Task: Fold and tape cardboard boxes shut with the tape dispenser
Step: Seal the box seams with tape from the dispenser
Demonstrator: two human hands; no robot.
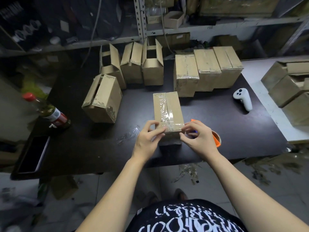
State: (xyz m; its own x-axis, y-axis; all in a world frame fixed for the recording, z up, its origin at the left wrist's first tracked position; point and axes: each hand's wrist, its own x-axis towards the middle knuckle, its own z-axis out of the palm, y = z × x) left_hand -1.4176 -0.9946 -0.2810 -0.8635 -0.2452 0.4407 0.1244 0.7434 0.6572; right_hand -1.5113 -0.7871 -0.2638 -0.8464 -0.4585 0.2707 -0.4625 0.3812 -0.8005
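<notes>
A shut cardboard box [167, 106] stands in the middle of the dark table [83, 148], with clear tape along its top seam and across its near end. My left hand [148, 139] rests on the box's near left corner, fingers curled over the taped edge. My right hand [197, 138] is at the near right corner, fingertips pressing the tape end against the box. The orange tape dispenser [216, 138] lies on the table just behind my right hand, mostly hidden by it.
Several open boxes [133, 64] stand at the back left, one [102, 99] lying tilted nearer. Three taped boxes [207, 69] sit at the back right. A red-capped bottle [48, 111] lies left, a white controller [243, 98] right, and a tablet [31, 154] at the near left edge.
</notes>
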